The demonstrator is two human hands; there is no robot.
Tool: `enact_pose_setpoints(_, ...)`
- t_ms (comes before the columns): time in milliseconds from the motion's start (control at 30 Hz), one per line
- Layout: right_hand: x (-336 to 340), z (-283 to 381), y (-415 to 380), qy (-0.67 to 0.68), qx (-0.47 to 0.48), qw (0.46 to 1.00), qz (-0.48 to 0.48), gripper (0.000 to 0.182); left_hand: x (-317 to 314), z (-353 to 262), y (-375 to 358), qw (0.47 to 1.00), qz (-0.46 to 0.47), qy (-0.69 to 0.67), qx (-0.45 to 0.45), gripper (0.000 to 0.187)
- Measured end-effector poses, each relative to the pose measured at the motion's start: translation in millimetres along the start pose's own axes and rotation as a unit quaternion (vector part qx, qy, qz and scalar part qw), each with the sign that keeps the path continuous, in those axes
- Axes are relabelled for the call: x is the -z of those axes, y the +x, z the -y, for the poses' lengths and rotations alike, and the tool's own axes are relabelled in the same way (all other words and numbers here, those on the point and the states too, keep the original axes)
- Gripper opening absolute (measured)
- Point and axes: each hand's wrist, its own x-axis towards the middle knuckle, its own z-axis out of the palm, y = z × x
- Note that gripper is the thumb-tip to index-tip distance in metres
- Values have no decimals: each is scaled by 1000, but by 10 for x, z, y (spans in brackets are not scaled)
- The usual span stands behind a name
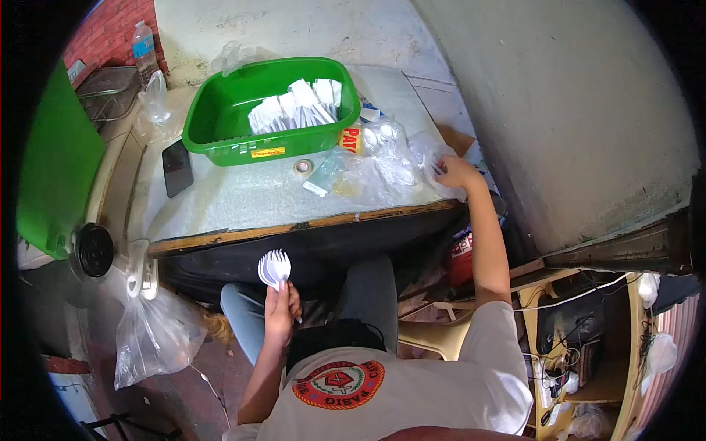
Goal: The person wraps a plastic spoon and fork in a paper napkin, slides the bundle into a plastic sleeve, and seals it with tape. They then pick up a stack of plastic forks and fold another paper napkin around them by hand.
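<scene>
White plastic spoons and forks stand upright in my left hand, whose fingers are wrapped round their handles in front of the table edge. My right hand reaches into a clear plastic bag at the table's right side; its fingertips are partly hidden in the plastic, so what they hold cannot be made out. Beside that bag lie more clear plastic packs. A green basin holds several white paper-wrapped bundles.
On the table are a black phone and a tape roll. A water bottle stands at the back left. One plastic bag hangs at the left edge. A grey wall rises on the right.
</scene>
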Motion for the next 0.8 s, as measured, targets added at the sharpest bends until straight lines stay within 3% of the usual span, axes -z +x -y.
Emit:
enact_pose_setpoints(167, -158, -127, 138, -15, 5, 1000, -14, 35, 121, 37, -117, 1000, -22, 7, 18, 20)
enact_pose_setpoints(367, 115, 18, -30, 81, -31, 995, -40, 33, 108, 21, -163, 999, -30, -9, 16, 20)
enact_pose_setpoints(467, 160, 12, -97, 98, -45, 991, -85, 29, 154, 60, -124, 1000, -19, 16, 14, 22)
enact_pose_setpoints(533, 126, 33, -131, 153, -54, 973, -163, 29, 129, 46, -121, 1000, -14, 9, 15, 22)
enact_pose_setpoints(800, -174, -139, -40, 278, -75, 942, -174, 34, 65, 67, -110, 1000, 11, 2, 21, 22)
